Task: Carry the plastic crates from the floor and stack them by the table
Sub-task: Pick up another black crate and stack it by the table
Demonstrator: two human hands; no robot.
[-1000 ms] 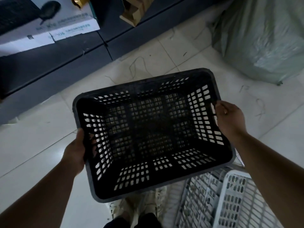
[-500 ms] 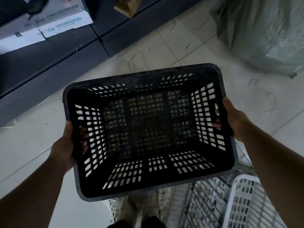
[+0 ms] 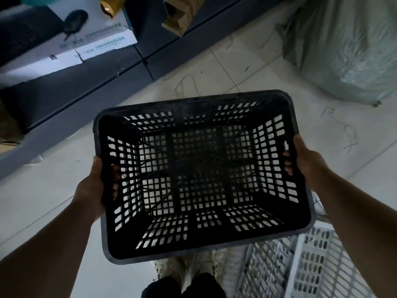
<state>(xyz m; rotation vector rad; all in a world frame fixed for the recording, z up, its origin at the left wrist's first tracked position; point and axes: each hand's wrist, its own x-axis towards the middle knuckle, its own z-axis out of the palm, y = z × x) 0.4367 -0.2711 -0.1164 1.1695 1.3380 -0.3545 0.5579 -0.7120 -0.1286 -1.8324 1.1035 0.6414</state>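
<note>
A black perforated plastic crate [image 3: 199, 173] hangs in the air above the tiled floor, open side up and empty. My left hand [image 3: 94, 186] grips its left short wall, fingers poking through the handle slot. My right hand [image 3: 305, 160] grips the right short wall the same way. White slotted crates [image 3: 300, 265] lie on the floor at the lower right, partly hidden under the black crate.
A dark low shelf unit [image 3: 90, 82] runs along the upper left, carrying a white box [image 3: 71, 48] and a brown carton [image 3: 180, 16]. A large greenish plastic-wrapped bundle [image 3: 348, 46] stands at the upper right. My shoes [image 3: 184, 269] show below the crate.
The crate has levelled out and shifted slightly rightward in view. Both hands keep the same grip on its ends. The shelf with the white box shows more in the frame.
</note>
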